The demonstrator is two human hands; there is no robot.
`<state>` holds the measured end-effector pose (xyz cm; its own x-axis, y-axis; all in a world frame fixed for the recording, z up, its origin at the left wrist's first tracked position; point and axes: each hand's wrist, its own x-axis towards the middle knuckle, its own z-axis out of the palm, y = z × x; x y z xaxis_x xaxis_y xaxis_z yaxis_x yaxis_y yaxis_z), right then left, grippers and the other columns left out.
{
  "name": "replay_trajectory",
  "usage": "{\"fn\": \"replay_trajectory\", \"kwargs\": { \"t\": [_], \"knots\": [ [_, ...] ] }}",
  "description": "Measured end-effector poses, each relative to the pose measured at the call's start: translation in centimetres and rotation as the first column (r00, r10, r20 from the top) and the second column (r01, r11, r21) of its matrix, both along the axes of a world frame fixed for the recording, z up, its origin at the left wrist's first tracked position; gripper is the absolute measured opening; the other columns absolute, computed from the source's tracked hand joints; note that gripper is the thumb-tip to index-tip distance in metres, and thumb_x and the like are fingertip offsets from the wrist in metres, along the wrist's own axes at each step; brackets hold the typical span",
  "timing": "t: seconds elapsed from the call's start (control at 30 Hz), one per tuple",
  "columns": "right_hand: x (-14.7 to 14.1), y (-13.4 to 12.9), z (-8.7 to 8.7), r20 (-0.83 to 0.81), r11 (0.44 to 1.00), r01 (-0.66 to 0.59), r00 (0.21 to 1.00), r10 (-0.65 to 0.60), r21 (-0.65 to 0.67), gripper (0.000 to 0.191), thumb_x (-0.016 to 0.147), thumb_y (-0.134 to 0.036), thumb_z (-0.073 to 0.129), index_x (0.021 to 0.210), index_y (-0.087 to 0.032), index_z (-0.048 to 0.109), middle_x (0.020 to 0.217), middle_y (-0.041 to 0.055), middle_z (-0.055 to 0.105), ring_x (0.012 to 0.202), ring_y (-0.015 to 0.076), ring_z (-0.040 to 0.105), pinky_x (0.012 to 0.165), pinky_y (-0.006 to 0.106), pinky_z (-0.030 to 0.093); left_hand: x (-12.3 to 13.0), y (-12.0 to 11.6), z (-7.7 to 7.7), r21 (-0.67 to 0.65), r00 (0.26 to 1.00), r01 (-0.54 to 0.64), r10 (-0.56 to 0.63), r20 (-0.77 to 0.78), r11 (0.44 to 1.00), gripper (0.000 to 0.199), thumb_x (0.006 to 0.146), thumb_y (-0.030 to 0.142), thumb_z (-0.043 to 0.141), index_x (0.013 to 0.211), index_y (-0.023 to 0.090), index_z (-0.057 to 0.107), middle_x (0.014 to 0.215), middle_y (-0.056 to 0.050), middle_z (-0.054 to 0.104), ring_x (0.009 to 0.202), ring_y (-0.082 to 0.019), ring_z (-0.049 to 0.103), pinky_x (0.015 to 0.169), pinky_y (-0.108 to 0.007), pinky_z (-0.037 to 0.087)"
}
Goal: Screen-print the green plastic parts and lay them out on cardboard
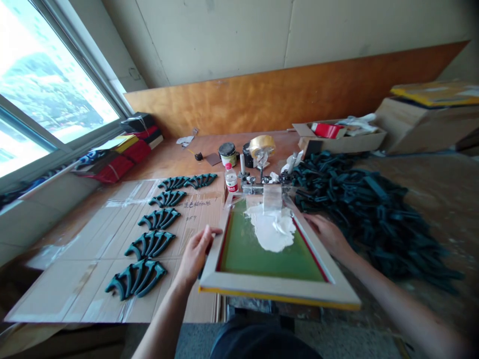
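Observation:
A screen frame with green mesh lies tilted in front of me, fixed to a metal clamp at its back. White paste is spread over the mesh's upper part. At the frame's left edge, my left hand is closed around a dark piece, mostly hidden by the fingers and frame. My right hand is at the frame's right edge, beside a heap of dark green parts; its fingertips are partly hidden. Similar parts lie in fanned groups on cardboard at the left.
Behind the frame stand a red-capped bottle, a jar and a tape roll. An open carton and a larger box are at the back right. Red and black boxes sit by the window.

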<state>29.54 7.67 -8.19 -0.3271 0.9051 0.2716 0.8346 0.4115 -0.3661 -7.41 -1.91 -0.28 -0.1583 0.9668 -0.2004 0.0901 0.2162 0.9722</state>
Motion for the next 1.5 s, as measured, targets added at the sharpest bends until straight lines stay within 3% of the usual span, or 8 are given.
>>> {"fn": "replay_trajectory", "kwargs": {
  "t": [0.23,0.4,0.6,0.8,0.93,1.1,1.3,1.5],
  "knots": [
    [-8.0,2.6,4.3,0.182,0.983,-0.179,0.968,0.171,0.030,0.036,0.078,-0.027,0.068,0.111,-0.016,0.058,0.108,0.0112,0.060,0.104,0.0255,0.056,0.087,0.035,0.048,0.4,-1.8,-11.5,-0.079,0.954,0.043,-0.065,-0.291,0.996,0.066,0.086,0.048,0.047,0.143,0.016,0.039,0.067,0.002,0.056,0.059,-0.013,0.051,0.056,-0.022,0.037],
    [-9.2,-1.0,2.2,0.315,0.949,-0.305,0.895,0.315,-0.082,0.012,0.081,-0.007,0.051,0.082,-0.017,0.058,0.083,0.0064,0.063,0.083,0.0196,0.056,0.072,0.028,0.045,0.5,-1.6,-11.6,-0.139,0.886,0.046,-0.105,-0.451,0.989,0.056,0.088,0.043,0.044,0.138,0.019,0.046,0.074,0.000,0.061,0.069,-0.016,0.058,0.062,-0.023,0.040],
    [-6.4,-3.4,3.2,0.253,0.738,-0.664,0.698,0.670,-0.121,0.018,0.079,-0.004,0.048,0.077,-0.018,0.058,0.077,0.0040,0.061,0.078,0.0185,0.053,0.066,0.028,0.041,0.6,-1.7,-11.1,-0.159,0.889,0.019,-0.089,-0.449,0.987,0.053,0.088,0.045,0.044,0.134,0.020,0.051,0.079,-0.002,0.063,0.072,-0.017,0.060,0.069,-0.025,0.044],
    [-7.6,-3.3,2.0,0.204,0.822,-0.565,0.815,0.542,0.075,0.020,0.080,-0.003,0.046,0.080,-0.016,0.061,0.079,0.0062,0.062,0.081,0.0199,0.055,0.068,0.030,0.044,0.4,-1.6,-12.5,-0.125,0.941,0.013,-0.054,-0.335,0.992,0.055,0.086,0.045,0.047,0.134,0.017,0.050,0.070,0.001,0.057,0.066,-0.015,0.055,0.065,-0.025,0.043],
    [-7.2,-4.8,0.5,0.191,0.754,-0.639,0.768,0.612,0.153,0.022,0.083,-0.006,0.044,0.087,-0.014,0.063,0.083,0.0085,0.064,0.085,0.0214,0.056,0.073,0.032,0.047,0.4,-1.6,-12.9,-0.119,0.963,-0.022,-0.011,-0.270,0.993,0.056,0.084,0.048,0.051,0.131,0.017,0.053,0.065,0.002,0.056,0.061,-0.014,0.052,0.059,-0.024,0.041],
    [-8.2,-1.1,3.8,0.107,0.881,-0.473,0.875,0.471,-0.010,0.021,0.084,-0.024,0.062,0.106,-0.022,0.062,0.091,0.0026,0.067,0.084,0.0185,0.060,0.074,0.029,0.049,0.5,-1.7,-10.7,-0.139,0.991,-0.012,-0.007,-0.133,0.990,0.065,0.080,0.052,0.057,0.134,0.017,0.049,0.064,0.003,0.057,0.055,-0.012,0.049,0.051,-0.021,0.037],
    [-6.7,5.7,8.4,0.070,0.994,-0.065,0.996,0.059,0.092,0.057,0.086,-0.051,0.057,0.137,-0.029,0.046,0.096,0.0038,0.066,0.076,0.0188,0.062,0.062,0.028,0.047,0.3,-0.8,-2.8,-0.107,0.998,-0.034,0.039,0.051,0.994,0.063,0.076,0.061,0.059,0.119,0.015,0.061,0.071,0.001,0.062,0.056,-0.010,0.052,0.050,-0.020,0.038],
    [-1.6,4.1,3.2,-0.081,0.989,0.146,0.986,-0.145,0.007,0.042,0.091,-0.054,0.041,0.091,-0.019,0.063,0.079,0.0056,0.063,0.070,0.0206,0.060,0.062,0.032,0.046,1.5,4.8,5.1,0.299,0.979,-0.140,0.086,0.184,0.944,0.048,0.085,0.058,0.048,0.103,0.016,0.063,0.090,-0.006,0.067,0.077,-0.016,0.062,0.061,-0.024,0.049]
  ]
}}
